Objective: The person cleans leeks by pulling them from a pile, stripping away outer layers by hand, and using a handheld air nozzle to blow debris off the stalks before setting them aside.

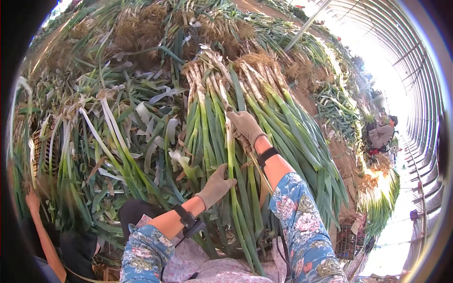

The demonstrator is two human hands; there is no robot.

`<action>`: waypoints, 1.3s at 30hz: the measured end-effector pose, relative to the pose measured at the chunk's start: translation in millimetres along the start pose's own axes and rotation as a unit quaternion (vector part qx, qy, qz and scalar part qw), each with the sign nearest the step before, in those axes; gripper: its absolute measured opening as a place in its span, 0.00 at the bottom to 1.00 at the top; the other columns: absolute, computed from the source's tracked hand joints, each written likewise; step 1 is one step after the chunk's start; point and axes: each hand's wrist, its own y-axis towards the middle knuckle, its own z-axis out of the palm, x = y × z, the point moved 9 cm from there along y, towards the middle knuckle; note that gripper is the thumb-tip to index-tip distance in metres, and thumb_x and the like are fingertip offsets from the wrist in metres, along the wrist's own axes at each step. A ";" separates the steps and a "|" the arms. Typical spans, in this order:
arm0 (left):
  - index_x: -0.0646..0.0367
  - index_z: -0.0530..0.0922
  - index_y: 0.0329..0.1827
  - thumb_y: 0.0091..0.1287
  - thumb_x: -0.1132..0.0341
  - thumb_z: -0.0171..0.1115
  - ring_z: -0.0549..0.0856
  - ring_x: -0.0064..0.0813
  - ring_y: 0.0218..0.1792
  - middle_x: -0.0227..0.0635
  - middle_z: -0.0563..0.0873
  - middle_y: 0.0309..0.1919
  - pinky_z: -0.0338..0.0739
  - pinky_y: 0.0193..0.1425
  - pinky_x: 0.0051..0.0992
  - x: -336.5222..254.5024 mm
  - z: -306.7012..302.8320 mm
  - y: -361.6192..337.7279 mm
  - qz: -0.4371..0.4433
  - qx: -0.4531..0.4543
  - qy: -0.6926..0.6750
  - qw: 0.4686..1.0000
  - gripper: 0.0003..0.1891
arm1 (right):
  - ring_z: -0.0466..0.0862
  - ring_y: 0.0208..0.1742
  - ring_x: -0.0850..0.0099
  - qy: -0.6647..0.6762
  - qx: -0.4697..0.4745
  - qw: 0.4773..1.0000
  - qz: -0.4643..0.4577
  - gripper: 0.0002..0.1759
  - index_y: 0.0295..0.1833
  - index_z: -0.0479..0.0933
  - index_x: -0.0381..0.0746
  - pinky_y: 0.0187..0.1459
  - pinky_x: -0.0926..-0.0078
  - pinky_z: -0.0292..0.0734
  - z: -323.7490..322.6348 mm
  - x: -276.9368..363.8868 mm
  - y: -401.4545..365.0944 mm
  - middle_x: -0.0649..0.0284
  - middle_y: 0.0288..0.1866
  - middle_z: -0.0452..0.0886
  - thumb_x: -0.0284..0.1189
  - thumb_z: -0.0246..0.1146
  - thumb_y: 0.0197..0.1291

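Note:
My left hand (216,187), in a beige glove, is closed around the green lower part of a leek (230,155), its thumb lying over the stalk. Higher up, my gloved right hand (246,126) is closed at the pale stem of the same leek. A strip of dry brownish leaf (255,162) hangs below the right hand. Under and beside both hands lie many leeks with roots pointing away from me, among them a thick bunch (292,120) on the right. The fingertips of my right hand are partly hidden.
Loose peeled leaves (137,108) cover the ground on the left, with several cleaner leeks (115,129) on top. At the far left is another person's hand (33,202). A plastic crate (348,240) stands lower right, and a person (381,134) sits farther off by the greenhouse frame.

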 end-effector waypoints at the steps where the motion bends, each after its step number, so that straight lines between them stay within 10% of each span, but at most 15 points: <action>1: 0.68 0.65 0.72 0.69 0.74 0.63 0.85 0.31 0.49 0.43 0.84 0.53 0.80 0.57 0.30 1.9 1.1 -2.2 -0.001 0.004 0.012 1.000 0.29 | 0.85 0.39 0.47 -0.017 -0.008 1.000 0.000 0.32 0.37 0.80 0.27 0.43 0.57 0.79 -1.2 0.6 2.1 0.38 0.33 0.83 0.52 0.58 0.62; 8: 0.66 0.65 0.71 0.68 0.76 0.59 0.86 0.28 0.44 0.40 0.84 0.49 0.83 0.47 0.29 2.3 7.3 -9.0 -0.074 0.023 -0.136 0.988 0.27 | 0.87 0.42 0.44 -0.024 -0.054 0.996 0.063 0.36 0.40 0.82 0.25 0.50 0.54 0.78 -3.0 -21.9 3.6 0.36 0.35 0.85 0.55 0.58 0.61; 17: 0.58 0.75 0.49 0.76 0.61 0.57 0.79 0.26 0.32 0.29 0.76 0.34 0.78 0.41 0.28 2.4 -9.7 -13.3 -0.150 -0.029 -0.241 0.958 0.10 | 0.77 0.20 0.76 0.286 0.044 0.949 0.123 0.37 0.40 0.76 0.33 0.25 0.77 0.73 -2.3 10.2 -118.1 0.64 0.22 0.76 0.62 0.56 0.71; 23: 0.58 0.74 0.57 0.82 0.55 0.47 0.74 0.23 0.27 0.25 0.75 0.30 0.70 0.27 0.27 -1.0 -8.7 -16.3 -0.136 0.015 -0.297 0.945 0.16 | 0.78 0.25 0.79 0.297 0.089 0.917 0.252 0.28 0.40 0.77 0.33 0.28 0.76 0.73 0.8 1.7 -277.5 0.65 0.25 0.78 0.51 0.58 0.74; 30: 0.62 0.72 0.63 0.81 0.58 0.49 0.76 0.24 0.21 0.32 0.76 0.24 0.73 0.25 0.26 -35.5 2.2 -50.4 -0.019 0.074 -0.258 0.963 0.18 | 0.81 0.27 0.78 0.317 -0.007 0.937 0.150 0.18 0.44 0.78 0.34 0.30 0.76 0.76 -7.1 10.7 -240.7 0.66 0.27 0.79 0.41 0.59 0.74; 38: 0.55 0.80 0.49 0.77 0.64 0.58 0.74 0.15 0.21 0.23 0.76 0.22 0.72 0.24 0.20 -57.0 -195.6 -94.6 0.117 -0.349 -0.124 0.922 0.07 | 0.78 0.24 0.78 0.371 0.062 0.922 0.094 0.18 0.55 0.79 0.35 0.28 0.79 0.73 13.6 85.4 -223.9 0.67 0.26 0.78 0.40 0.58 0.75; 39: 0.57 0.81 0.46 0.76 0.65 0.58 0.79 0.26 0.21 0.29 0.80 0.23 0.74 0.25 0.28 -29.6 -239.6 -95.7 0.065 -0.410 -0.045 0.909 0.07 | 0.78 0.24 0.77 0.374 0.069 0.920 0.100 0.18 0.54 0.78 0.35 0.28 0.79 0.72 17.7 83.3 -231.6 0.66 0.27 0.79 0.40 0.57 0.76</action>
